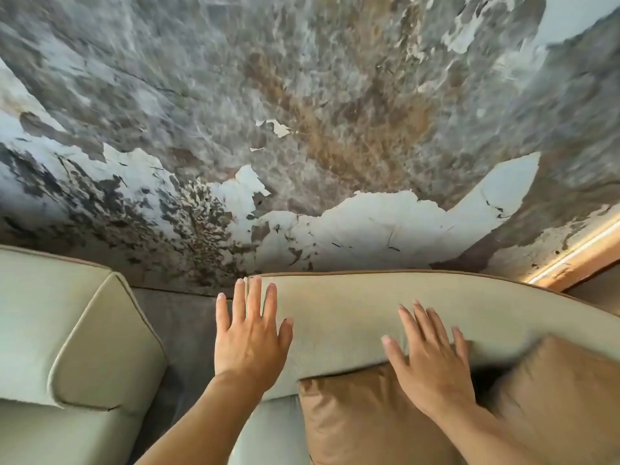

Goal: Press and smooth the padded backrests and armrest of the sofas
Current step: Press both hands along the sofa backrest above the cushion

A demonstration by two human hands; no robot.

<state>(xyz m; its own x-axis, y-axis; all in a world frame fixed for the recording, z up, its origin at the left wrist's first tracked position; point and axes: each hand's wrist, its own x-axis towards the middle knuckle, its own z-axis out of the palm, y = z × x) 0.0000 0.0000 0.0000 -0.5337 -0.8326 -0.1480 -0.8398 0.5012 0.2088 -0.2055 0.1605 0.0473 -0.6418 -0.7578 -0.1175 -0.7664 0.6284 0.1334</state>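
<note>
A pale green padded backrest [352,317] with brown piping runs across the middle and right of the view. My left hand [250,340] lies flat at its left end, fingers spread, the outer fingers reaching past the edge. My right hand [431,360] rests flat with spread fingers lower on the same backrest, its palm partly over a brown cushion [362,421]. A second pale green sofa with a rounded padded armrest [97,344] sits to the left, untouched by either hand.
A wall [302,129] of grey and brown stone with white peeling patches rises right behind the sofas. A dark gap of floor [181,330] separates the two sofas. Another brown cushion [567,397] leans at the right. A lit wooden strip [577,256] shows far right.
</note>
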